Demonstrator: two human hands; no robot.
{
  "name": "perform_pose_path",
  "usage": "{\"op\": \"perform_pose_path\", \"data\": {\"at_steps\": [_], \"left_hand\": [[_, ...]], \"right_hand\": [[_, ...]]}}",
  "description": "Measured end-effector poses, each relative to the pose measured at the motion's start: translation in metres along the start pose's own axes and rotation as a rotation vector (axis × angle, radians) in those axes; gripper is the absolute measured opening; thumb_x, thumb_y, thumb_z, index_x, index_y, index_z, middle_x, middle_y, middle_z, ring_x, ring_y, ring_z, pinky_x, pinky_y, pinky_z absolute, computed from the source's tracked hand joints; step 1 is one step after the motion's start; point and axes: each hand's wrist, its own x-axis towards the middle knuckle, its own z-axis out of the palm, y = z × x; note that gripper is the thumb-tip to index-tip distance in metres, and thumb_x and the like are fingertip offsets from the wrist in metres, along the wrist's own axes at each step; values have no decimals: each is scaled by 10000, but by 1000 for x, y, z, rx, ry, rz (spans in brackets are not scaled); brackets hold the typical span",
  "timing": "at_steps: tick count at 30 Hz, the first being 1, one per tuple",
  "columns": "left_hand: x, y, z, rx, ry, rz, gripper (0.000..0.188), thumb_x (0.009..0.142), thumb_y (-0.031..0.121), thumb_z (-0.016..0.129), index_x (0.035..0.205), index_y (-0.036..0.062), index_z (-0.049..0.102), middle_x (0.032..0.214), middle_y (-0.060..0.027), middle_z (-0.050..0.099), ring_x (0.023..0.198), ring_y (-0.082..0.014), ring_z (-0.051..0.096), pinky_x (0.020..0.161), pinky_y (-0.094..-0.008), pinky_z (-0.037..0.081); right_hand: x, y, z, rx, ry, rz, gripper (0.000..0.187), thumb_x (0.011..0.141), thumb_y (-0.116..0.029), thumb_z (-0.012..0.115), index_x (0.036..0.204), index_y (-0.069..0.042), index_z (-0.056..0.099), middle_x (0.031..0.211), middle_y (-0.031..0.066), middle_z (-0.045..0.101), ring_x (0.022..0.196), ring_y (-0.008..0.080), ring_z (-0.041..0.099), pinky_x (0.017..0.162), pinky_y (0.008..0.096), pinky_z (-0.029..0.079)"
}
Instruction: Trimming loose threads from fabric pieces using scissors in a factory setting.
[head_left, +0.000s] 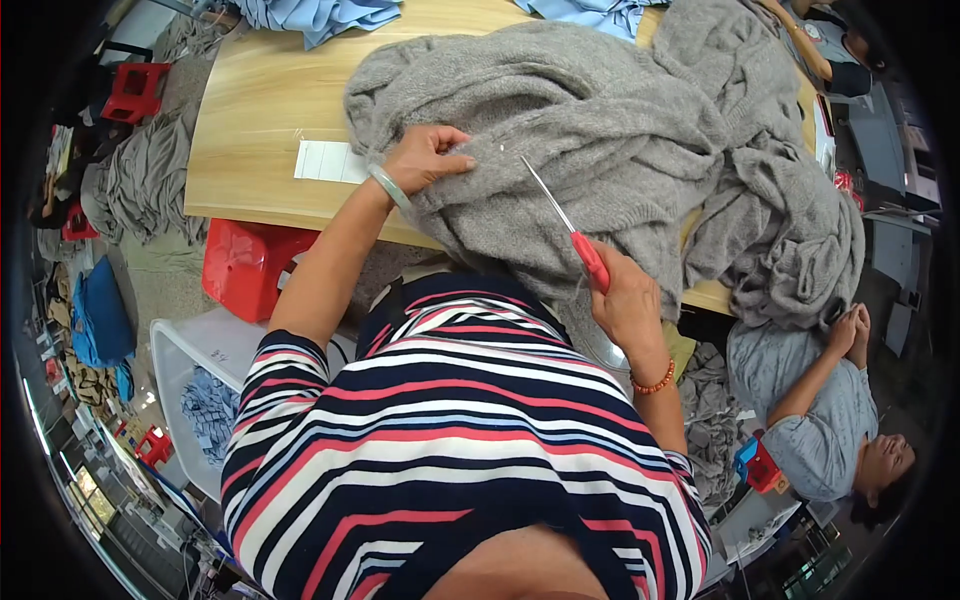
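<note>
- Wood-grained counter [250, 110]: grey knitwear [560, 110] lies heaped across it, draping over the near edge.
- Left hand [425, 162]: at the grey knitwear's left side, thumb and forefinger bent toward each other; whether the fingers pinch cloth cannot be told.
- Right hand [630, 305]: fingers closed round the handle of a red-handled pointed tool [588, 258].
- Handling (judged): grey knitwear soft, limp, bulky, probably prone to snagging; best grasped by a gathered fold, clear of the point.
</note>
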Motion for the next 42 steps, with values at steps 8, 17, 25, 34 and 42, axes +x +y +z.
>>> {"op": "perform_pose_path", "data": {"at_steps": [8, 17, 25, 34, 42], "left_hand": [[30, 1, 16, 292, 50, 150, 229, 793, 117, 706, 970, -18, 653, 825, 17, 632, 737, -40, 541, 658, -204, 448], [28, 7, 18, 231, 85, 105, 109, 799, 112, 672, 793, 4, 670, 643, 57, 553, 589, -28, 448, 532, -212, 368], [25, 15, 22, 179, 92, 83, 136, 769, 126, 662, 792, -7, 681, 614, 37, 569, 568, -33, 447, 514, -235, 380], [26, 8, 18, 273, 97, 62, 126, 772, 108, 631, 749, -14, 655, 596, 54, 532, 544, -29, 416, 486, -239, 348], [26, -1, 15, 244, 97, 146, 137, 785, 120, 649, 738, -8, 642, 595, 58, 519, 553, -26, 410, 478, -239, 332]], "right_hand": [[9, -7, 3, -26, -9, -23, 283, 841, -130, 586, 1123, -103, 585, 887, 189, 636, 836, 378, 611, 704, 438, 484], [13, -12, -6, -34, -149, 6, 257, 808, -127, 593, 1062, -91, 584, 766, 197, 633, 745, 396, 617, 669, 464, 482], [15, -16, -7, -12, -158, 33, 256, 804, -134, 591, 1056, -94, 575, 744, 211, 625, 738, 409, 612, 673, 477, 483], [18, -14, -10, -51, -150, 57, 265, 819, -162, 574, 1076, -100, 571, 764, 216, 632, 757, 415, 613, 700, 497, 473], [17, -20, -13, -68, -222, 23, 271, 823, -166, 577, 1085, -96, 571, 799, 224, 632, 782, 410, 612, 716, 487, 472]]}}
